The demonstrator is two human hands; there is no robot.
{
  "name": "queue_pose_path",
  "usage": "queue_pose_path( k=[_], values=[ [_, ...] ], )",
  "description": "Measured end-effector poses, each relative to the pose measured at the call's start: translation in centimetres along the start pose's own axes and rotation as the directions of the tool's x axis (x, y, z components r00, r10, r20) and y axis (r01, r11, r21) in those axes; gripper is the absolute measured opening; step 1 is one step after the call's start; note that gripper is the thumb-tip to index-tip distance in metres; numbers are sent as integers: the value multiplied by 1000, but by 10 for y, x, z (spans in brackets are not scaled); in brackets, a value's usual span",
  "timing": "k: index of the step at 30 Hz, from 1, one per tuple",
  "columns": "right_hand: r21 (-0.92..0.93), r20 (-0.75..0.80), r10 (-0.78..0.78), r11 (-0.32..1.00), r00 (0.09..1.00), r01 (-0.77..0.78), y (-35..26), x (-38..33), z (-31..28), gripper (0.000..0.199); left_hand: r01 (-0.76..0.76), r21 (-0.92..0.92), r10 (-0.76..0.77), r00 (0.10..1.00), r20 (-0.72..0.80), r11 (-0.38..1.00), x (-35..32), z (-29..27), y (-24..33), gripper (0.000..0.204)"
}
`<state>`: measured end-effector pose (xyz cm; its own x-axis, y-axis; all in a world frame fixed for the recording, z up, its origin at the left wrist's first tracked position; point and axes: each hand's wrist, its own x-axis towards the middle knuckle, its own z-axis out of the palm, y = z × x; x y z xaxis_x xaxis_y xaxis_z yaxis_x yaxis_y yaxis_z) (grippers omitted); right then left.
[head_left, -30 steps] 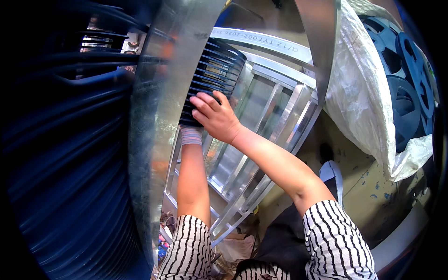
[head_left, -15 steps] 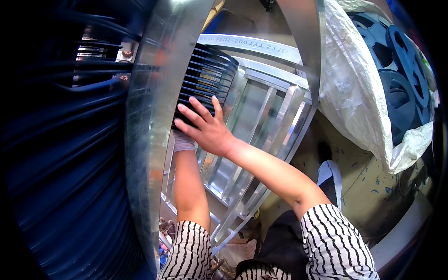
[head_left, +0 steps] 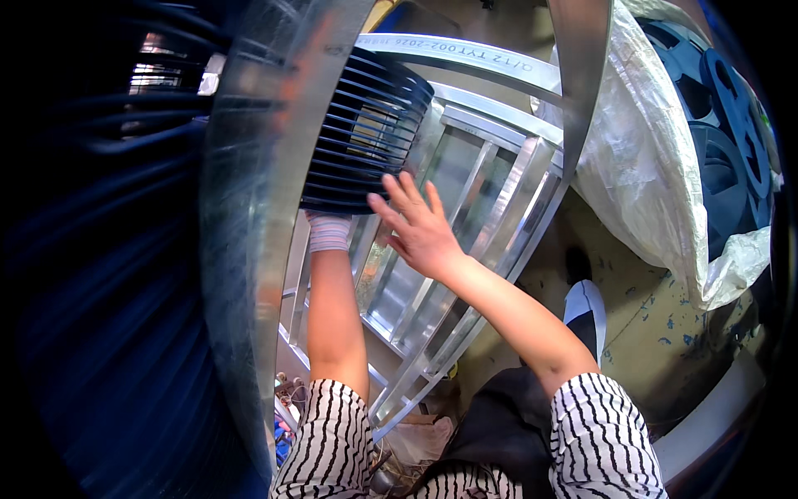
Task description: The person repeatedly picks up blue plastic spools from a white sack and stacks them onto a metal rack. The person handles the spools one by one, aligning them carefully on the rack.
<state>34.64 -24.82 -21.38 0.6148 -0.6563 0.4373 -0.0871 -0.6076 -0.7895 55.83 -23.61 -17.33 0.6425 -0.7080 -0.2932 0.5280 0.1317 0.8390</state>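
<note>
A black slatted fan grille sticks out from behind a curved sheet-metal housing. My right hand is open with fingers spread, fingertips just below the grille's lower edge, not gripping it. My left hand wears a white glove or wrap and reaches up under the grille's bottom rim; its fingers are hidden behind the grille, so I cannot tell what they hold. Both sleeves are black-and-white striped.
A dark blue finned drum fills the left side. Below the hands lies an aluminium frame rack. A white plastic sack covers blue reels at the right. A shoe stands on the paint-spotted floor.
My right hand has come off the black grille and slid down and right, now hovering open just below it. The left hand has stayed under the grille's rim.
</note>
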Motion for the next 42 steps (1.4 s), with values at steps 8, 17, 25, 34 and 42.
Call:
queue_pose_path(
  k=[8, 17, 25, 34, 42],
  values=[
    [45, 86, 231, 971, 969, -236, -4, -139, -29, 76, 43, -120, -42, 999, 6, 992, -2, 0, 3, 55],
    [-36, 91, 344, 939, 935, -342, -10, -199, -53, 78, 1, 11, -1, 997, -80, 1000, 15, -26, 3, 50],
    [-127, 76, 465, 882, 882, -454, -6, -235, -81, 73, -39, -67, 31, 992, -118, 997, 14, -12, 2, 52],
    [-130, 148, 507, 861, 849, -492, -15, -264, -103, 68, -73, -95, 64, 993, -95, 993, 15, -13, 12, 53],
    [-151, 192, 593, 805, 782, -573, -8, -320, -125, 66, -119, -71, 114, 991, -65, 990, 13, -18, 0, 54]
  ],
)
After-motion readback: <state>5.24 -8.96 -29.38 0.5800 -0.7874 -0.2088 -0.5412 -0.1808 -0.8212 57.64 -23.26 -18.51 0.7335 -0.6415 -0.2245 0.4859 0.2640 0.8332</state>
